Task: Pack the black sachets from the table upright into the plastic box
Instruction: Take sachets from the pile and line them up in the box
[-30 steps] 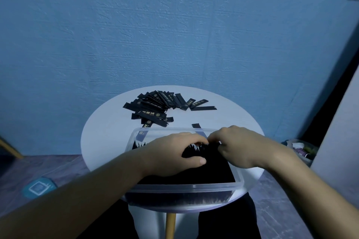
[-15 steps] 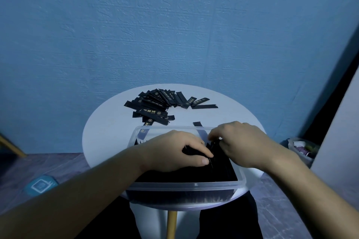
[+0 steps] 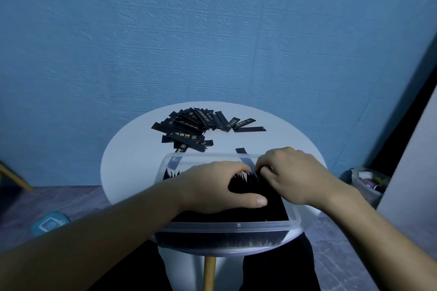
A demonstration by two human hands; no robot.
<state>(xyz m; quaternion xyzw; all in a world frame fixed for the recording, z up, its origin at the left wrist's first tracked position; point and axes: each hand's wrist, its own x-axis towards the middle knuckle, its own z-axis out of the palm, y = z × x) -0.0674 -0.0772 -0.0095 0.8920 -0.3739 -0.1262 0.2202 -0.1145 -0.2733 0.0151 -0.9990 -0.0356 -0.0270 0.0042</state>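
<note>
packed sachets (image 3: 264, 205): thin black foil strips w/ zigzag-cut tops, being kept upright in a dense block that is filling most of the box; pale serrated tips are showing btwn the two hands.
plastic box (image 3: 224, 225): clear, rectangular, w/ rounded corners & a thick rim; being borne at the near edge of the table.
left hand (image 3: 212, 186): being laid over the middle of the block. Fingers are being curled onto the tops on the far side & the thumb stretched along the near side, so a bunch is being gripped btwn them.
right hand (image 3: 293, 172): being held just beside the left, w/ fingers curled down & tips tucked in among the sachet tops. Which strip is being pinched can't be told.
loose sachets (image 3: 189, 125): long, narrow, flat, glossy black w/ small gold print; lying in a fanned, overlapping heap on the far half of the top, apart from the box.
single sachet (image 3: 241, 150): lying just behind the box's far wall, partly seen thru the clear plastic.
table (image 3: 132, 160): round, smooth white top, being carried on a wooden leg (image 3: 209, 271).
wall (image 3: 212, 30): blue, rough-textured, w/ faint panel seams.
floor (image 3: 71, 198): grey-purple, tile-like.
</note>
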